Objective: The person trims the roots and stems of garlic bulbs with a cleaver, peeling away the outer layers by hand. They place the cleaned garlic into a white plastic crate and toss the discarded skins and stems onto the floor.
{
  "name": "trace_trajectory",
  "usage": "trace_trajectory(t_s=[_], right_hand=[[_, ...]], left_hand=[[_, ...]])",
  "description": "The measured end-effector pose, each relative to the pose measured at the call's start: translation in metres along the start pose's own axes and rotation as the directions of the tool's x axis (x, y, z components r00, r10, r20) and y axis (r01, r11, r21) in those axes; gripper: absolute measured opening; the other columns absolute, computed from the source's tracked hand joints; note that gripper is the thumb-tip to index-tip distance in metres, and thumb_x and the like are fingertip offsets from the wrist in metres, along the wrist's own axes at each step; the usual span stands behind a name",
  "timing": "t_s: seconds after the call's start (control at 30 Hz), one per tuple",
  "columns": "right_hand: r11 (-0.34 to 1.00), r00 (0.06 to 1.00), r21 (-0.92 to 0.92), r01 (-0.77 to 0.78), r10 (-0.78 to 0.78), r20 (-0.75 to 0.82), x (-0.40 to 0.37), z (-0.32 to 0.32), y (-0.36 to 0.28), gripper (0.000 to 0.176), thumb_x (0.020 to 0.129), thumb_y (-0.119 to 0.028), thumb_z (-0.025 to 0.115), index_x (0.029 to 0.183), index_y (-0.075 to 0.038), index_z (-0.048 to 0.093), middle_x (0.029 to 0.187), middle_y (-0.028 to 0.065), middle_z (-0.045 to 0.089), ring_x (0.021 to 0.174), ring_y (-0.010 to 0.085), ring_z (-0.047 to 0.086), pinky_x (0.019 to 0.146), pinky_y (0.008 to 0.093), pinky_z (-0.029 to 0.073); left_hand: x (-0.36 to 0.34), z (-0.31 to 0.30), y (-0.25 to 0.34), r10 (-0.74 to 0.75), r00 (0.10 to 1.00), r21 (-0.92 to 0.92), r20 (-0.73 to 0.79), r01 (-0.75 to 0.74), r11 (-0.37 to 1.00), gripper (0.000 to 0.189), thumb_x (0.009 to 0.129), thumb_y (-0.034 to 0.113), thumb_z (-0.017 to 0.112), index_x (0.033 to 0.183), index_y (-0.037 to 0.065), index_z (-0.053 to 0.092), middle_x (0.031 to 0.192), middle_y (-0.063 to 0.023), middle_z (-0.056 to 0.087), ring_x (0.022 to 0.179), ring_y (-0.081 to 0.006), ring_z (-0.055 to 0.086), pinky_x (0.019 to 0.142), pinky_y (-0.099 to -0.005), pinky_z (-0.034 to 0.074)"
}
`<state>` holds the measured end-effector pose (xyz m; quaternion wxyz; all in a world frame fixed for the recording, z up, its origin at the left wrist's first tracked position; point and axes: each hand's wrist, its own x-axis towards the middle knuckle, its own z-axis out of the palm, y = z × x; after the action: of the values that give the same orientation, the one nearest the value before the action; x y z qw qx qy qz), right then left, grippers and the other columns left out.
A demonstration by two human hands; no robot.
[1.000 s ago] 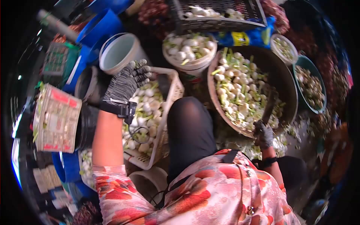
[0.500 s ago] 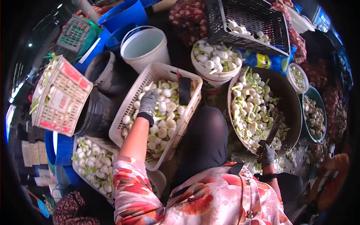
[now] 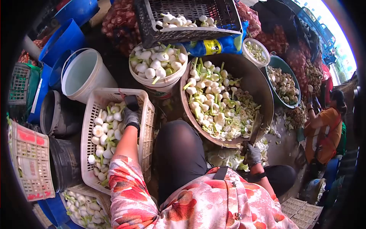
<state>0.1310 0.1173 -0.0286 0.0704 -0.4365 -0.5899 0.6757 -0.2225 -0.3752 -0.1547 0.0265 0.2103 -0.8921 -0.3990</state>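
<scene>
My left hand (image 3: 132, 117), in a grey glove, reaches into a white plastic crate (image 3: 87, 141) of white garlic bulbs (image 3: 100, 131) with green stems. Its fingers are hidden beside a black flap (image 3: 132, 102) at the crate's far right corner. In my gloved right hand (image 3: 252, 155) a knife (image 3: 255, 128) is gripped by the handle, blade pointing up over the rim of a large round tub (image 3: 268, 91). More garlic bulbs (image 3: 209, 95) lie in that tub, with cut stems and peelings nearest the knife.
A white bucket (image 3: 158, 81) heaped with bulbs stands between crate and tub. Behind are a black crate (image 3: 190, 36) and a blue bottle (image 3: 228, 44). An unfilled white bucket (image 3: 85, 76) is at left. A teal basin (image 3: 282, 86) and another person (image 3: 324, 129) are at right.
The view has swung right, so everything sits further left and another person shows at right. My left hand has moved from the crate's middle to its right side. The right hand still grips the knife.
</scene>
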Motion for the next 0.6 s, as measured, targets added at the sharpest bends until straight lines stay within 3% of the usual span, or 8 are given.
trace_trajectory(t_s=[0.07, 0.13, 0.2, 0.27, 0.3, 0.37, 0.5, 0.6], right_hand=[[1.0, 1.0, 0.004, -0.012, 0.012, 0.002, 0.0, -0.005, 0.003, 0.021, 0.088, -0.021, 0.063, 0.095, -0.001, 0.062, 0.074, 0.0069, 0.062, 0.056, 0.0159, 0.056, 0.049, 0.0307, 0.047], [1.0, 1.0, -0.009, -0.011, 0.011, 0.005, 0.002, -0.004, 0.001, 0.021, 0.088, -0.02, 0.063, 0.097, -0.002, 0.062, 0.077, 0.0074, 0.063, 0.057, 0.016, 0.056, 0.049, 0.0307, 0.047], [1.0, 1.0, -0.016, -0.018, 0.018, 0.02, 0.004, -0.005, 0.002, 0.021, 0.088, -0.02, 0.064, 0.1, -0.003, 0.061, 0.081, 0.0081, 0.064, 0.06, 0.0163, 0.058, 0.049, 0.0308, 0.047], [0.999, 1.0, -0.029, -0.015, 0.015, 0.018, 0.005, -0.004, -0.001, 0.018, 0.087, -0.019, 0.065, 0.096, -0.004, 0.06, 0.074, 0.007, 0.062, 0.055, 0.0158, 0.057, 0.047, 0.0299, 0.046], [0.999, 1.0, -0.034, -0.016, 0.017, 0.025, 0.006, -0.002, 0.0, 0.017, 0.086, -0.018, 0.065, 0.093, -0.004, 0.059, 0.07, 0.0064, 0.061, 0.053, 0.0155, 0.056, 0.046, 0.0295, 0.046], [1.0, 0.999, 0.002, -0.021, 0.021, 0.048, 0.013, 0.0, 0.006, 0.017, 0.087, -0.019, 0.064, 0.093, -0.004, 0.059, 0.068, 0.0061, 0.06, 0.052, 0.0156, 0.056, 0.046, 0.0294, 0.045], [0.999, 0.998, 0.028, -0.022, 0.02, 0.061, 0.015, 0.012, 0.001, 0.017, 0.087, -0.019, 0.065, 0.094, -0.004, 0.059, 0.069, 0.0062, 0.061, 0.051, 0.0153, 0.056, 0.046, 0.0305, 0.047], [1.0, 0.994, 0.031, 0.005, -0.008, 0.105, 0.013, 0.018, -0.001, 0.019, 0.086, -0.019, 0.066, 0.094, -0.003, 0.059, 0.068, 0.0066, 0.061, 0.051, 0.0155, 0.056, 0.046, 0.0305, 0.047]], left_hand=[[-0.008, -0.005, 0.014, -0.063, 0.997, -0.098, 0.053, 0.068, 0.993, 0.032, 0.076, 0.022, 0.071, 0.098, 0.0, 0.065, 0.088, -0.0121, 0.068, 0.076, -0.0203, 0.059, 0.073, -0.0362, 0.049], [0.021, 0.022, -0.032, 0.069, 0.997, -0.249, 0.02, -0.062, 0.967, 0.033, 0.078, 0.021, 0.069, 0.103, 0.0, 0.063, 0.091, -0.0109, 0.066, 0.081, -0.0226, 0.061, 0.075, -0.0361, 0.048], [-0.013, -0.005, 0.003, 0.052, 0.998, -0.186, -0.036, -0.058, 0.981, 0.038, 0.076, 0.022, 0.072, 0.105, 0.0, 0.06, 0.094, -0.011, 0.065, 0.084, -0.024, 0.06, 0.08, -0.0364, 0.047], [-0.042, -0.031, 0.036, -0.03, 0.999, -0.348, -0.041, 0.014, 0.938, 0.045, 0.072, 0.023, 0.077, 0.104, -0.001, 0.058, 0.094, -0.0133, 0.064, 0.087, -0.0274, 0.061, 0.085, -0.0379, 0.047], [-0.042, -0.032, 0.036, -0.015, 0.992, -0.385, -0.124, -0.034, 0.922, 0.04, 0.072, 0.024, 0.077, 0.099, 0.001, 0.06, 0.09, -0.0063, 0.063, 0.079, -0.0234, 0.058, 0.079, -0.0355, 0.046], [-0.046, -0.055, 0.043, 0.064, 0.993, -0.607, 0.097, 0.008, 0.795, 0.032, 0.074, 0.02, 0.076, 0.095, 0.002, 0.06, 0.086, -0.0018, 0.061, 0.074, -0.0168, 0.053, 0.07, -0.0313, 0.045], [-0.092, -0.096, 0.086, 0.088, 0.973, -0.788, 0.212, 0.117, 0.604, 0.024, 0.081, 0.019, 0.068, 0.1, 0.008, 0.058, 0.073, 0.0048, 0.051, 0.059, -0.0084, 0.048, 0.051, -0.0232, 0.041], [-0.115, -0.118, 0.103, 0.185, 0.929, -0.792, 0.32, 0.155, 0.59, 0.032, 0.085, 0.032, 0.067, 0.109, 0.014, 0.056, 0.076, 0.0033, 0.052, 0.061, -0.0093, 0.052, 0.054, -0.0223, 0.046]])
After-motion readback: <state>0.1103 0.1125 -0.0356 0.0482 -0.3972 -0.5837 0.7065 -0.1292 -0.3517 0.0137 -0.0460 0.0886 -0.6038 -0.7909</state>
